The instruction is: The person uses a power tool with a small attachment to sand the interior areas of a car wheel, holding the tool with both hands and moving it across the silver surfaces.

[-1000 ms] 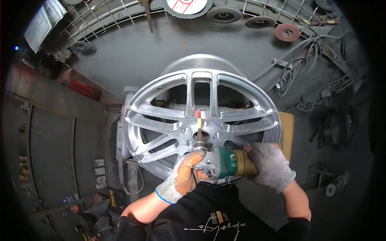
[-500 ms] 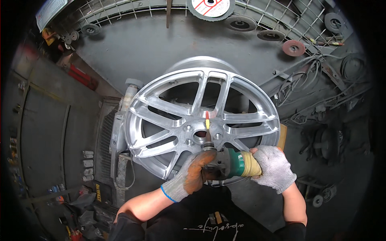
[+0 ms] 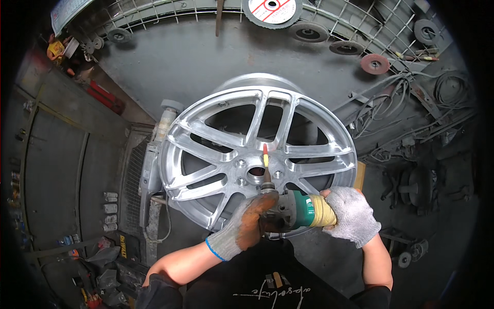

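A silver multi-spoke alloy wheel (image 3: 317, 150) lies face up in front of me. My left hand (image 3: 247, 224), in a grey glove with a worn orange palm, wraps round the head of a green power grinder (image 3: 299, 208). My right hand (image 3: 350, 216), also gloved, grips its rear part, wrapped in yellow material. The grinder's long thin attachment (image 3: 266, 160), with red and yellow at its end, points up the picture over the hub, near the base of the top spokes; whether it touches the metal I cannot tell.
A wire rack (image 3: 342, 10) along the back holds several grinding discs (image 3: 307, 32). Hoses and cables (image 3: 391, 103) hang at right above a black wheeled chair base (image 3: 411, 188). Metal shelving (image 3: 56, 154) stands at left. A person in yellow (image 3: 55, 50) is at upper left.
Since a second ago the grinder and both hands have shifted slightly right, and the view of the surroundings has shifted a little. Over the last half second little has moved.
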### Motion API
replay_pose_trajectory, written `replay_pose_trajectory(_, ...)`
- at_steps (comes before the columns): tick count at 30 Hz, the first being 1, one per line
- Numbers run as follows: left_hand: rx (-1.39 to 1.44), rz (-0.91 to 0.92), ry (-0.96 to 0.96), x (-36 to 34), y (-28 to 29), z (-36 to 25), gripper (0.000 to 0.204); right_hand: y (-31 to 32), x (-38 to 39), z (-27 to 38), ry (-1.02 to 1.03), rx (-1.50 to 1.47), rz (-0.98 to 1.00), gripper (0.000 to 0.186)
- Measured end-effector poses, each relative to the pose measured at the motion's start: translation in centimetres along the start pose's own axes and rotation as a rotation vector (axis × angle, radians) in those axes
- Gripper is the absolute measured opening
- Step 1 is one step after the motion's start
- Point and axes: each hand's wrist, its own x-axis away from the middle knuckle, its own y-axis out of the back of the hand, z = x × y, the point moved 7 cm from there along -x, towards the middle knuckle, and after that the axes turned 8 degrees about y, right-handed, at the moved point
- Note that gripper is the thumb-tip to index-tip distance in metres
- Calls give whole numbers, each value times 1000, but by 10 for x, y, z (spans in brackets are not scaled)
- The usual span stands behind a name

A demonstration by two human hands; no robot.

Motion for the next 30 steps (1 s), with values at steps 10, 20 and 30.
replay_pose_trajectory(10,29,-36,44,-7,0,13,45,5,10,-5,-38,6,21,70)
replay_pose_trajectory(20,-24,-24,71,0,-20,4,51,7,5,-3,-34,13,26,69)
replay_pose_trajectory(30,-87,9,94,5,-14,-6,55,2,-1,5,-20,11,34,70)
